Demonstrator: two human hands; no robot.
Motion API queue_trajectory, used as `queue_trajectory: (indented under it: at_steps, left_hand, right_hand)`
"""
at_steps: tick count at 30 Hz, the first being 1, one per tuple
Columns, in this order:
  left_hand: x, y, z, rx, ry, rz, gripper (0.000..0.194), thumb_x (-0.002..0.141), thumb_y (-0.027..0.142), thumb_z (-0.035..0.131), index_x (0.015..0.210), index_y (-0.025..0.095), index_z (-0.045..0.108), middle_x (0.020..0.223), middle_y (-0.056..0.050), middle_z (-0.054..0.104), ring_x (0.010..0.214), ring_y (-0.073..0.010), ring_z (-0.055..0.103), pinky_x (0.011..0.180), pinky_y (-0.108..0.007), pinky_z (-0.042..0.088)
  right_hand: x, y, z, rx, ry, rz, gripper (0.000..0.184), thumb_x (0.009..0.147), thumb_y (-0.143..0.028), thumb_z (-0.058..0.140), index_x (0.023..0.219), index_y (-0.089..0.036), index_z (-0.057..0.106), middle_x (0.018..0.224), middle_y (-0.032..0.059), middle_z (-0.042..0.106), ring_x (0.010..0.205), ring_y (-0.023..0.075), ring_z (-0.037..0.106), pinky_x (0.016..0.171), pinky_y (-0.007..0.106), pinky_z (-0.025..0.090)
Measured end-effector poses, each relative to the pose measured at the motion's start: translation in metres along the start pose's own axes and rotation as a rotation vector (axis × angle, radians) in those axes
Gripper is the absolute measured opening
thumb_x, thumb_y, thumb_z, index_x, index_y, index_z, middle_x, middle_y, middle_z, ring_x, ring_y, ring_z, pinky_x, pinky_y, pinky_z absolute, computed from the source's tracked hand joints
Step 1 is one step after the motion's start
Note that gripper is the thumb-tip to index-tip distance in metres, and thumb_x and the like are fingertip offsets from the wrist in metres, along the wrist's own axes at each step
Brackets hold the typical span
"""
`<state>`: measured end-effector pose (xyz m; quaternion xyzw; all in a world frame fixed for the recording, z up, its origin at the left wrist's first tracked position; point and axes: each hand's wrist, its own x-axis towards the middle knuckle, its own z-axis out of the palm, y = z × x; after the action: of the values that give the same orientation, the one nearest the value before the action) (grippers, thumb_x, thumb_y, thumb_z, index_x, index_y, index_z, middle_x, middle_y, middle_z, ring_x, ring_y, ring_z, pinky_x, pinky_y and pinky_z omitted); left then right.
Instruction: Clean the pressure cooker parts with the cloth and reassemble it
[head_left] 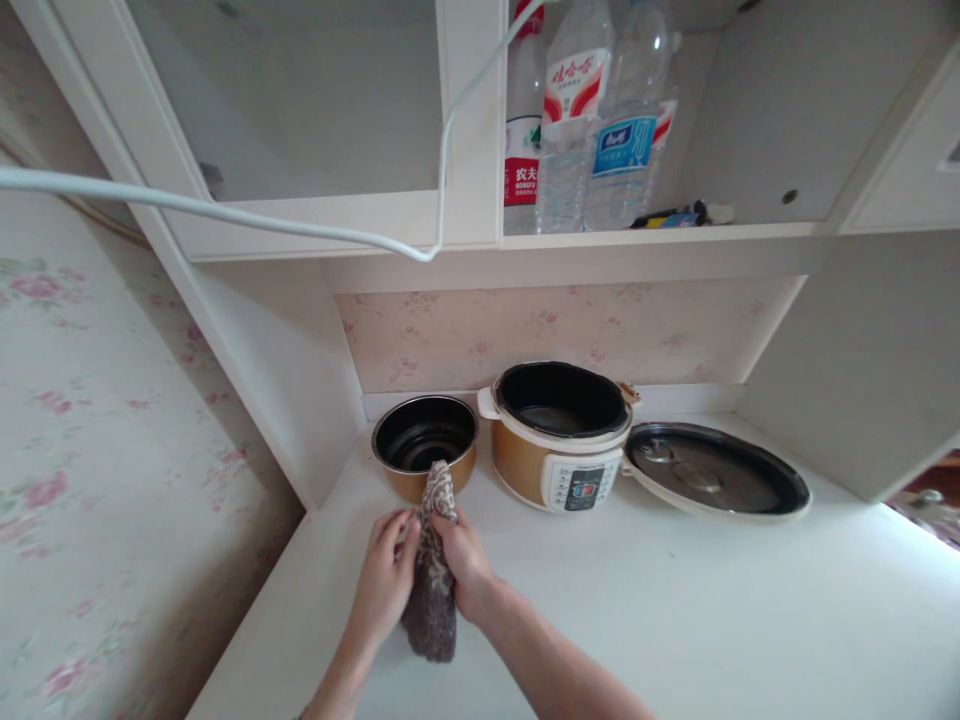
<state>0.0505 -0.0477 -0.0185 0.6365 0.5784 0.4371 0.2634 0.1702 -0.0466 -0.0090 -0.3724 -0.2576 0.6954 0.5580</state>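
Both of my hands hold a brown patterned cloth point(433, 590) upright over the white counter point(675, 600). My left hand point(384, 578) pinches its left side and my right hand point(463, 560) grips its right side. The cloth's top end touches the rim of a gold inner pot point(424, 440) with a black inside, which stands just behind my hands. To the right of that pot sits a gold and white rice cooker point(561, 436), open, with a control panel on its front.
The cooker's lid point(712, 478) lies upside down on the counter at the right. Plastic water bottles point(592, 120) stand on the shelf above. A white cable point(300, 225) hangs across the cabinet front. Floral wallpaper covers the left wall.
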Motion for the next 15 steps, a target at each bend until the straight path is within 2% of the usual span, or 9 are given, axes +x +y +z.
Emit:
queue_trajectory:
  at_steps: [3,6,8,11,13,15]
  left_hand:
    - [-0.034,0.013,0.024,-0.22,-0.048,-0.251,0.046,0.086,0.05,0.051,0.121,0.02,0.056,0.124,-0.013,0.06,0.114,-0.0264,0.058,0.097,-0.039,0.048]
    - [-0.049,0.033,0.04,-0.427,-0.112,-0.372,0.055,0.082,0.048,0.059,0.131,0.026,0.049,0.136,-0.01,0.053,0.125,-0.0266,0.05,0.101,-0.039,0.045]
    - [-0.051,0.046,0.046,-0.586,-0.142,-0.427,0.057,0.081,0.047,0.062,0.133,0.029,0.047,0.135,-0.009,0.054,0.124,-0.0264,0.051,0.099,-0.038,0.047]
    - [-0.046,0.06,0.05,-0.742,-0.191,-0.539,0.057,0.077,0.044,0.067,0.129,0.026,0.051,0.121,-0.01,0.064,0.111,-0.0287,0.061,0.088,-0.04,0.054]
    - [-0.038,0.069,0.05,-0.738,-0.253,-0.573,0.051,0.077,0.046,0.066,0.121,0.022,0.058,0.109,-0.011,0.069,0.102,-0.0305,0.066,0.081,-0.042,0.056]
    - [-0.027,0.082,0.047,-0.626,-0.282,-0.513,0.047,0.081,0.053,0.057,0.113,0.019,0.065,0.099,-0.012,0.072,0.094,-0.031,0.068,0.077,-0.043,0.057]
  right_hand:
    - [-0.016,-0.015,-0.006,-0.026,0.023,0.036,0.026,0.073,-0.034,0.063,0.095,-0.019,0.06,0.07,-0.0014,0.063,0.064,0.0155,0.059,0.064,0.028,0.047]
    - [-0.035,-0.028,-0.015,-0.006,-0.047,0.085,0.028,0.076,-0.038,0.065,0.096,-0.02,0.061,0.075,-0.0012,0.064,0.071,0.0155,0.06,0.071,0.028,0.047]
    - [-0.047,-0.04,-0.025,0.021,-0.121,0.119,0.035,0.08,-0.046,0.062,0.102,-0.019,0.063,0.091,0.0017,0.067,0.087,0.0161,0.061,0.08,0.027,0.046]
    - [-0.064,-0.062,-0.051,0.028,-0.266,0.18,0.044,0.086,-0.054,0.053,0.107,-0.017,0.065,0.114,0.0069,0.064,0.11,0.0171,0.055,0.087,0.025,0.043]
    - [-0.073,-0.077,-0.075,0.024,-0.337,0.17,0.044,0.088,-0.052,0.054,0.108,-0.015,0.066,0.119,0.01,0.062,0.11,0.0185,0.055,0.087,0.028,0.043]
    - [-0.08,-0.088,-0.103,0.034,-0.317,0.125,0.044,0.087,-0.051,0.055,0.107,-0.013,0.066,0.114,0.0127,0.064,0.097,0.0189,0.061,0.084,0.031,0.044]
